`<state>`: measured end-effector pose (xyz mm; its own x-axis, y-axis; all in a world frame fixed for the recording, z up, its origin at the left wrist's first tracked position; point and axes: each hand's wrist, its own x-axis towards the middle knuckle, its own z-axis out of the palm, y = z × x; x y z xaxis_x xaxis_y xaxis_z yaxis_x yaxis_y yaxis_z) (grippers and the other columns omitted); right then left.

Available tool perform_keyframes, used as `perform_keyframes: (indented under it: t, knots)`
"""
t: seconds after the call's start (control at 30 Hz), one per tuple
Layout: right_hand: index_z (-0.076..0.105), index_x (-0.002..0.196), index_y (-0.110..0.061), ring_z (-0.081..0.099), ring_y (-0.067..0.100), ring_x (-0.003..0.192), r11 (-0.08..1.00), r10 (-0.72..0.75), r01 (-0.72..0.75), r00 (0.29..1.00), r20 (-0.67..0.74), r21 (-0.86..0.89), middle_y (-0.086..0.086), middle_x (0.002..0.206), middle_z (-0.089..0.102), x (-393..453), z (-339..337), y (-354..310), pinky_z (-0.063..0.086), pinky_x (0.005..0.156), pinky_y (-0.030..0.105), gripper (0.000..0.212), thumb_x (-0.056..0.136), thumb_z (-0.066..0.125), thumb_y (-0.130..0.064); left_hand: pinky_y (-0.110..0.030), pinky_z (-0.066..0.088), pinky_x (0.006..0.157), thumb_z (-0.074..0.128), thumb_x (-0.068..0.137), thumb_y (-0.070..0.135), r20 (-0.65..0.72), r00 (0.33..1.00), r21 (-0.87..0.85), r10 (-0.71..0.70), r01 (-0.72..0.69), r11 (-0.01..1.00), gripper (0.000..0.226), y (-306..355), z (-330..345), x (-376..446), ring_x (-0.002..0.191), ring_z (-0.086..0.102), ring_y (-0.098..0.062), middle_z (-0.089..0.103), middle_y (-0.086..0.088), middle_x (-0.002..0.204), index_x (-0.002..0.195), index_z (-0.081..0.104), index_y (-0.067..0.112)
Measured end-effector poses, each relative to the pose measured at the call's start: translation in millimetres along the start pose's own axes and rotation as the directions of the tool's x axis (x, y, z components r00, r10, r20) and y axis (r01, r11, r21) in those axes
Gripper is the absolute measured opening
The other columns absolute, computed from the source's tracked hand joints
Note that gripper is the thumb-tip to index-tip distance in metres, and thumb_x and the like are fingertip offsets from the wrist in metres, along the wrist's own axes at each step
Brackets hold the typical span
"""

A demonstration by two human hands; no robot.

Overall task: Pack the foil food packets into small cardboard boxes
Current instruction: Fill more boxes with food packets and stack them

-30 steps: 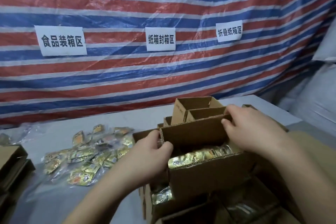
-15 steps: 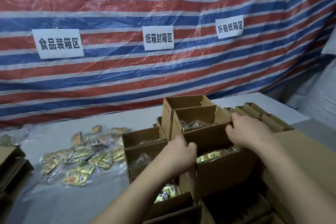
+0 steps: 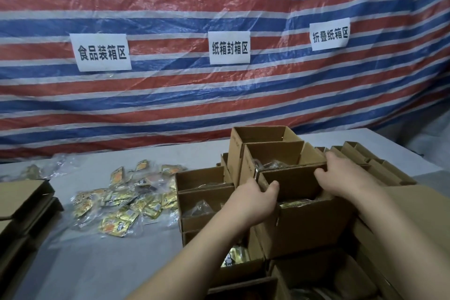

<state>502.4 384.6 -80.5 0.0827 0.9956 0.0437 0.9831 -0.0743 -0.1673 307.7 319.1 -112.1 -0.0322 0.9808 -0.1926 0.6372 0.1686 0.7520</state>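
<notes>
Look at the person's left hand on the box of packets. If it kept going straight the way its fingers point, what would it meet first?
The left hand points away and slightly right, gripping the held box. Straight on, it would probably meet the open box behind first, though depth is unclear.

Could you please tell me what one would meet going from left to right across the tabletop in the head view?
Flattened cardboard stack → loose foil packets → left hand → held box → right hand → empty folded boxes.
</notes>
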Motion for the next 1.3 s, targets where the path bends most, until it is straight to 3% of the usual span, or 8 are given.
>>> perform_keyframes:
  t: [0.17,0.37,0.5,0.7,0.9,1.07,1.2,1.3]
  knots:
    - [0.05,0.13,-0.02,0.051,0.013,0.076,0.999,-0.033,0.032,0.982,-0.186,-0.013,0.002,0.098,0.057,-17.5,-17.7,-36.4,0.043,0.056,0.028,0.037,0.099,0.049,-0.039,-0.037,0.042,0.104,0.031,0.091,0.071,-0.02,1.0,-0.044,0.006,-0.007,0.999,0.08,-21.3,-24.9,-15.4,0.131,0.048,-0.025,0.045,-0.007,0.148,0.149,0.031,0.017]
    - [0.056,0.122,-0.023,0.049,0.011,0.085,0.939,-0.232,0.304,0.905,-0.356,0.161,-0.006,0.096,0.052,-64.0,-27.6,-114.4,0.039,0.064,0.028,0.03,0.098,0.052,-0.04,-0.034,0.044,0.1,0.036,0.095,0.062,-0.112,0.993,-0.077,0.021,-0.03,0.997,0.067,-87.5,-83.5,-45.8,0.122,0.051,-0.013,0.047,0.0,0.146,0.149,0.032,0.022]
    - [0.059,0.109,-0.029,0.048,0.0,0.074,0.859,-0.33,0.453,0.845,-0.42,0.237,-0.017,0.084,0.051,-93.5,-16.7,-182.4,0.032,0.057,0.017,0.014,0.098,0.056,-0.037,-0.034,0.049,0.087,0.035,0.096,0.061,-0.156,0.987,-0.072,-0.046,0.035,0.997,0.053,-154.2,-128.4,-64.9,0.1,0.061,-0.012,0.061,0.003,0.124,0.134,0.049,0.026]
    - [0.056,0.1,-0.037,0.052,0.0,0.072,0.83,-0.39,0.49,0.852,-0.35,0.267,-0.023,0.082,0.051,-119.8,25.0,-278.9,0.037,0.051,0.017,0.005,0.097,0.054,-0.041,-0.032,0.046,0.081,0.036,0.097,0.056,-0.211,0.939,-0.017,-0.271,0.274,0.962,0.047,-293.3,-196.3,-92.2,0.102,0.061,-0.021,0.064,0.004,0.108,0.118,0.057,0.02]
    - [0.065,0.092,-0.024,0.053,0.001,0.072,0.801,-0.482,0.537,0.84,-0.249,0.264,-0.015,0.078,0.059,-138.2,66.0,-340.8,0.049,0.06,0.03,0.022,0.094,0.048,-0.038,-0.029,0.039,0.074,0.037,0.099,0.046,-0.204,0.849,0.062,-0.487,0.508,0.859,0.038,-421.1,-220.9,-121.0,0.097,0.059,-0.022,0.063,-0.002,0.101,0.099,0.06,0.016]
    - [0.068,0.094,-0.02,0.057,0.011,0.075,0.793,-0.54,0.565,0.825,-0.168,0.229,-0.005,0.085,0.066,-151.3,94.0,-380.9,0.045,0.062,0.03,0.02,0.096,0.052,-0.033,-0.033,0.043,0.08,0.04,0.099,0.038,-0.18,0.801,0.07,-0.571,0.59,0.805,0.04,-485.9,-206.3,-144.9,0.108,0.06,-0.034,0.065,-0.022,0.113,0.091,0.059,0.004]
    - [0.068,0.086,-0.018,0.061,0.02,0.075,0.784,-0.57,0.574,0.817,-0.093,0.236,-0.003,0.079,0.067,-155.2,116.1,-398.9,0.053,0.07,0.039,0.022,0.095,0.054,-0.033,-0.027,0.039,0.097,0.037,0.101,0.043,-0.182,0.766,0.107,-0.617,0.639,0.762,0.048,-516.7,-193.8,-158.6,0.128,0.05,-0.025,0.055,-0.011,0.138,0.133,0.052,0.01]
    - [0.065,0.081,-0.02,0.058,0.015,0.072,0.783,-0.583,0.575,0.811,-0.044,0.235,-0.005,0.075,0.065,-156.4,137.1,-401.6,0.049,0.064,0.034,0.021,0.094,0.053,-0.031,-0.03,0.039,0.1,0.036,0.101,0.04,-0.219,0.78,0.17,-0.585,0.622,0.765,0.046,-530.9,-180.4,-158.9,0.128,0.048,-0.026,0.052,-0.011,0.138,0.136,0.046,0.011]
